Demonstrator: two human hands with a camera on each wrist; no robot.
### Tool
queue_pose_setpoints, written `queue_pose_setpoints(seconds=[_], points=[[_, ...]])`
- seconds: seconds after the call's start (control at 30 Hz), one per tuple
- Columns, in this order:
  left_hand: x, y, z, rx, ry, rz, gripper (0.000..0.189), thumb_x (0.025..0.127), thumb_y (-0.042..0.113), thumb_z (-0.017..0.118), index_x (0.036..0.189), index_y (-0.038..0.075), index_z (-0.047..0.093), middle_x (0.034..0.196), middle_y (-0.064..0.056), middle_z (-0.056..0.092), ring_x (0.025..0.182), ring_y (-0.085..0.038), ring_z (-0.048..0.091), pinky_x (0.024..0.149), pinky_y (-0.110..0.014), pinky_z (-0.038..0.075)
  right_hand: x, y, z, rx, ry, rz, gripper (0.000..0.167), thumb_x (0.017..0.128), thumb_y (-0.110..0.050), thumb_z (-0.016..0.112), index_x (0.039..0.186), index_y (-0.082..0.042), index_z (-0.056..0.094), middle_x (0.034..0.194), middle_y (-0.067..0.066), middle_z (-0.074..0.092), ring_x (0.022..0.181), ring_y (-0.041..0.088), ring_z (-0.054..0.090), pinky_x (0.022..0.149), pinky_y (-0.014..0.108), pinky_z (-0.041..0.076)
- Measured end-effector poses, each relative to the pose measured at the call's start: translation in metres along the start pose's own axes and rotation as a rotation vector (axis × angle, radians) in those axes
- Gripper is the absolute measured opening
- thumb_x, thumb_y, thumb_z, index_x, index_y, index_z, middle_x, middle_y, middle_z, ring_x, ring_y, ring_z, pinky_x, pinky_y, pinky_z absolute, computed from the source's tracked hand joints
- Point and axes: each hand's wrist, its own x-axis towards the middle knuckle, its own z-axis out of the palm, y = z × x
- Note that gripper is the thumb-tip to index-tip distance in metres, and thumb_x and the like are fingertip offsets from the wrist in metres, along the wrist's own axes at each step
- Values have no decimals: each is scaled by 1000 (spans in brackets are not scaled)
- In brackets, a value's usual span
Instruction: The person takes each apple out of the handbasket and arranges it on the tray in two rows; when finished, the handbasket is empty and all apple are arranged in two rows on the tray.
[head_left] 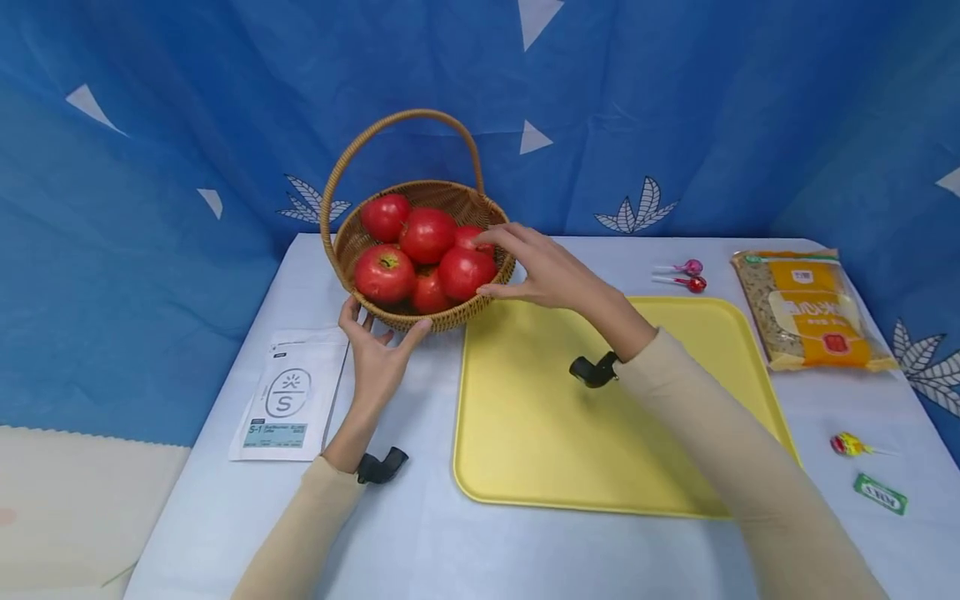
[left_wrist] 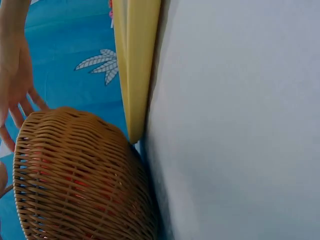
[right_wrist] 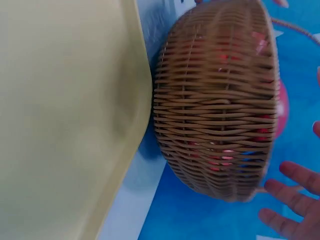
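Observation:
A round wicker basket (head_left: pixel 450 318) with a tall arched handle stands at the back of the table, heaped with several red apples (head_left: pixel 384 273). At its front left is my left hand (head_left: pixel 377 362), fingers and thumb spread close to the wicker wall; actual contact is hard to make out. Over the right rim reaches my right hand (head_left: pixel 551 271), fingers apart and bent a little near the rightmost apples, gripping nothing visible. In the right wrist view the spread fingers of that hand (right_wrist: pixel 295 200) show beside the rim. The basket's underside is hidden in the head view.
A yellow tray (head_left: pixel 525 433) lies right of the basket. To the left is a white coffee pouch (head_left: pixel 281 400). Beyond the tray lie a grain bag (head_left: pixel 813 312), lollipops (head_left: pixel 696 284) and a green packet (head_left: pixel 881 493). Blue cloth (head_left: pixel 675 100) hangs behind.

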Motion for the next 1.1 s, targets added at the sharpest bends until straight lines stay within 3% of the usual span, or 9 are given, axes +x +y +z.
queue_pose_setpoints(seconds=[0.27,0.4,0.53,0.7,0.87,1.0,1.1], points=[[-1,-5,7,-21,60,34,102,81,26,81,150,19,6,158,0,10,146,-19,21,110,-41,41,37,16,6,-23,-145,88,66,83,-53,71,138,-24,49,133,5,56,122,23,51,101,53,31],[-1,-6,9,-34,82,58,100,81,27,81,149,21,8,157,2,12,145,-18,22,110,-41,42,43,18,8,-55,-220,125,65,83,-56,69,137,-27,50,130,4,55,120,20,49,95,48,27],[-1,-6,11,-42,79,70,99,81,28,81,149,22,8,157,2,13,145,-19,21,110,-42,42,42,17,8,-104,-234,126,65,81,-58,69,137,-27,52,127,6,55,116,20,50,88,45,25],[0,-6,10,-26,85,78,101,81,30,81,149,23,8,157,2,12,145,-19,21,109,-43,42,43,15,12,-76,-197,100,65,82,-55,71,135,-26,50,131,3,61,115,22,56,83,44,21],[2,-6,8,-15,94,65,101,81,31,81,149,23,7,157,2,12,145,-18,22,109,-42,43,44,14,16,-24,-121,62,64,80,-49,75,135,-27,51,134,1,58,119,19,53,88,48,21],[1,-2,8,-16,75,36,102,81,32,81,150,21,5,157,1,11,145,-18,22,110,-41,42,38,9,12,52,-20,28,64,77,-38,80,134,-28,52,130,2,52,120,20,50,101,45,36],[0,-1,6,-16,64,-4,105,81,30,81,150,20,2,158,0,8,146,-19,21,111,-41,40,26,3,4,87,72,-7,66,75,-32,82,134,-27,53,127,3,50,118,21,48,94,43,50]])
